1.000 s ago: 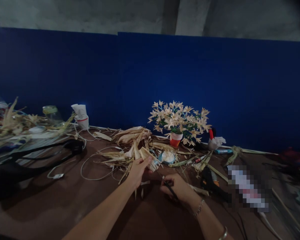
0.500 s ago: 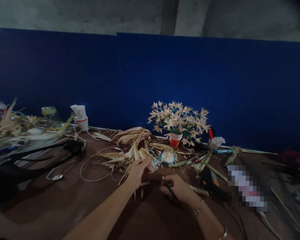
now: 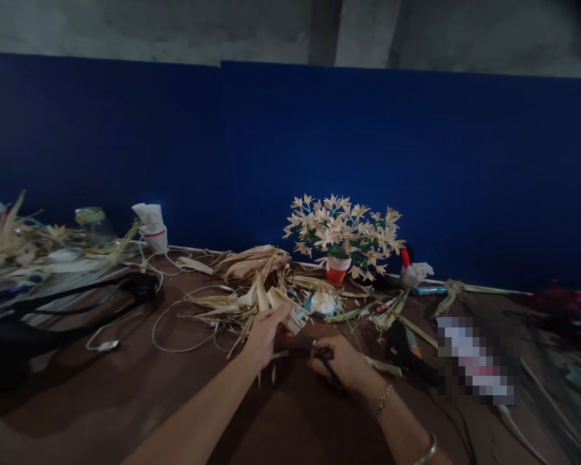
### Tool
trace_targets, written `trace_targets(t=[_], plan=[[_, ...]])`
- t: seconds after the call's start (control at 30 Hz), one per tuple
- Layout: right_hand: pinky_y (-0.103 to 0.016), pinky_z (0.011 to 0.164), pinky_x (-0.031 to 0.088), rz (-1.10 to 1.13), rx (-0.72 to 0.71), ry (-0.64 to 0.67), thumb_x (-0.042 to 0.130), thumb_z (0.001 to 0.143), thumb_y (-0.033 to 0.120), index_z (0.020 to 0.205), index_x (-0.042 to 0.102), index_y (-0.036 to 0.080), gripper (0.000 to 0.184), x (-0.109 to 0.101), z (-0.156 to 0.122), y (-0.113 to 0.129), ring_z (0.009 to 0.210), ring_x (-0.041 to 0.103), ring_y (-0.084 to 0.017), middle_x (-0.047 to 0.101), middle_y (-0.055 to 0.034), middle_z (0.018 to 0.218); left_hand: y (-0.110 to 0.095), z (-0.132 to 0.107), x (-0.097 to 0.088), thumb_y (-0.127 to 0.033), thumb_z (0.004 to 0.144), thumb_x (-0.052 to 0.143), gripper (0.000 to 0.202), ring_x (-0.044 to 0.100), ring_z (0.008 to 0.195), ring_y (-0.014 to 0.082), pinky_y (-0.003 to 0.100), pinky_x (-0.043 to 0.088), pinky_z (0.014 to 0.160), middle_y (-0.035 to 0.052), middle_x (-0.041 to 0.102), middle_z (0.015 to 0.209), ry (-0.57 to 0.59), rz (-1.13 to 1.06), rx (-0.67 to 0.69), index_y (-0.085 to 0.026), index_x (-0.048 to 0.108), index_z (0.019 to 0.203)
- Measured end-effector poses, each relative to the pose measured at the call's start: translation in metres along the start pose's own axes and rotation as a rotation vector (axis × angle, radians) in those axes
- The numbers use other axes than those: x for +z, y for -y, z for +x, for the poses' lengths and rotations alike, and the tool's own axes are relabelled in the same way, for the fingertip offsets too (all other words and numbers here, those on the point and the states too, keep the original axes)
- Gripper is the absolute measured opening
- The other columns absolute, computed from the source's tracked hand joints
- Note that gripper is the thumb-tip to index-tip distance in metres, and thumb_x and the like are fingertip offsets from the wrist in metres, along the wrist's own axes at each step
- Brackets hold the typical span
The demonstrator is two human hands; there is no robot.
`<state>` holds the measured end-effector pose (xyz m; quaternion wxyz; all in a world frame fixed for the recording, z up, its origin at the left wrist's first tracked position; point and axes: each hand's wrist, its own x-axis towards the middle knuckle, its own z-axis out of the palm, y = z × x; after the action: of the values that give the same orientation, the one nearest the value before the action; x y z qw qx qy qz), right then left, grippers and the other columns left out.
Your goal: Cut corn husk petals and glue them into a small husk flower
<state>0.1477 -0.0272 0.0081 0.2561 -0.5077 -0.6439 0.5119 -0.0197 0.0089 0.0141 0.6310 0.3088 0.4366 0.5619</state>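
Note:
My left hand (image 3: 266, 336) is closed on a pale piece of dried corn husk (image 3: 281, 300), pinched between thumb and fingers. To its right, my right hand (image 3: 336, 360) grips a slim dark tool (image 3: 326, 367). The tool's thin front end points up-left to the lower edge of the held husk; its exact kind is too dim to tell, and so is whether it touches. Behind my left hand lies a heap of dry corn husks (image 3: 249, 265). A small white dish with a blue edge (image 3: 323, 303), holding pale bits, sits just beyond my hands. Small husk scraps (image 3: 274, 374) lie below the left hand.
A red-and-white cup (image 3: 336, 270) holds a bunch of husk flowers (image 3: 341, 226). At right lie a black glue gun (image 3: 401, 345) and a blurred-out item (image 3: 477, 361). A black strapped object (image 3: 135, 287), a white cable (image 3: 162, 326) and a wrapped white bundle (image 3: 153, 229) are left.
The whole view has shifted slightly, so things sit a little further left. Both hands keep their holds and barely move relative to each other.

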Motion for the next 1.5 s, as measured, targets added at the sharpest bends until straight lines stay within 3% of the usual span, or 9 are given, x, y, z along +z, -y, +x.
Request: trace_targets(t=[0.5, 0.67, 1.03, 1.5], plan=[[-0.016, 0.039, 0.029, 0.001, -0.024, -0.052, 0.058, 0.06, 0.022, 0.062, 0.055, 0.015, 0.008, 0.006, 0.007, -0.01, 0.039, 0.039, -0.006, 0.045, 0.0055, 0.045, 0.009, -0.003, 0.003, -0.041, 0.054, 0.074, 0.035, 0.057, 0.046, 0.012, 0.023, 0.046, 0.046, 0.0025, 0.065, 0.057, -0.071, -0.082, 0.009, -0.011, 0.068, 0.071], [-0.017, 0.039, 0.029, -0.033, -0.037, -0.067, 0.058, 0.062, 0.025, 0.063, 0.056, 0.015, 0.011, 0.007, 0.007, -0.009, 0.039, 0.039, -0.006, 0.045, 0.0051, 0.045, 0.009, -0.004, 0.005, -0.04, 0.049, 0.077, 0.035, 0.056, 0.045, 0.0116, 0.022, 0.045, 0.046, 0.0012, 0.064, 0.054, -0.119, -0.097, 0.031, -0.01, 0.066, 0.064], [-0.017, 0.043, 0.031, -0.233, -0.142, -0.156, 0.055, 0.068, 0.028, 0.066, 0.06, 0.014, 0.015, 0.011, 0.01, -0.013, 0.046, 0.045, -0.009, 0.051, 0.0018, 0.051, 0.015, -0.004, 0.007, -0.041, 0.051, 0.075, 0.034, 0.057, 0.045, 0.0118, 0.022, 0.045, 0.044, 0.0004, 0.064, 0.054, -0.146, -0.168, -0.002, -0.012, 0.064, 0.066], [-0.017, 0.033, 0.031, -0.071, -0.004, -0.062, 0.054, 0.066, 0.028, 0.071, 0.056, 0.016, 0.014, 0.015, 0.008, -0.006, 0.034, 0.042, -0.007, 0.048, 0.0055, 0.044, 0.016, -0.001, 0.005, -0.04, 0.053, 0.075, 0.034, 0.053, 0.043, 0.0087, 0.019, 0.041, 0.043, -0.0004, 0.063, 0.054, -0.124, -0.17, 0.028, -0.012, 0.064, 0.069]])
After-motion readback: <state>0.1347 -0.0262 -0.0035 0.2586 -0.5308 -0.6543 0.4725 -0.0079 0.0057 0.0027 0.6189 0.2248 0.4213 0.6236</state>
